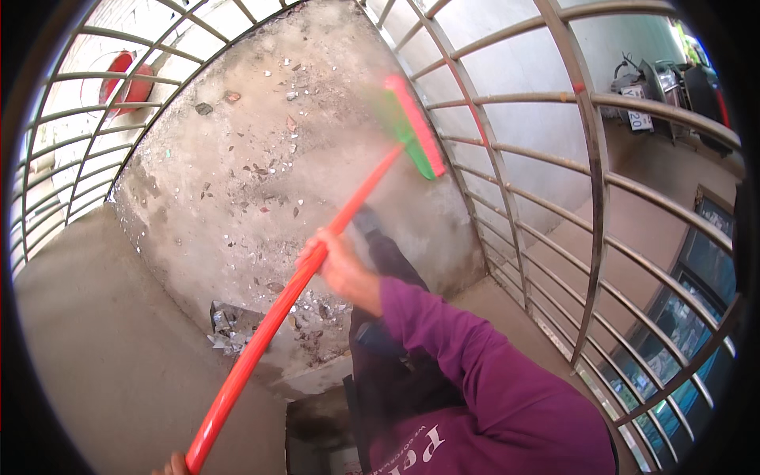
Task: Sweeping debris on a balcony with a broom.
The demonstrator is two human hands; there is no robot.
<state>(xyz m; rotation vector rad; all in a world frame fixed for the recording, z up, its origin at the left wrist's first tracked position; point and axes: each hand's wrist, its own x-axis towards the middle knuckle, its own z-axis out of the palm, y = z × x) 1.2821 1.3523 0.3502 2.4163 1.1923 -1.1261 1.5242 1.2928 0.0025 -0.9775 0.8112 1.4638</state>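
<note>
A long red broom handle (261,338) slants across the view. My right hand (335,255) is closed around its middle. At the lower left edge, the fingers of my left hand (172,466) wrap the handle's end; the rest of that hand is out of view. The broom head (418,133), green with pink bristles, is blurred and lies over the concrete floor (380,190) beside the barred railing on the right. Leaves, chips and small pale fragments (255,169) are scattered left of the broom head. More debris (320,314) lies near my feet.
Metal bars (504,178) run along the right side, and more bars (89,113) enclose the upper left. A red bucket (133,86) stands beyond the left bars. A pile of pale shards (231,329) lies by the wall at lower left. A motorbike (671,89) is outside, upper right.
</note>
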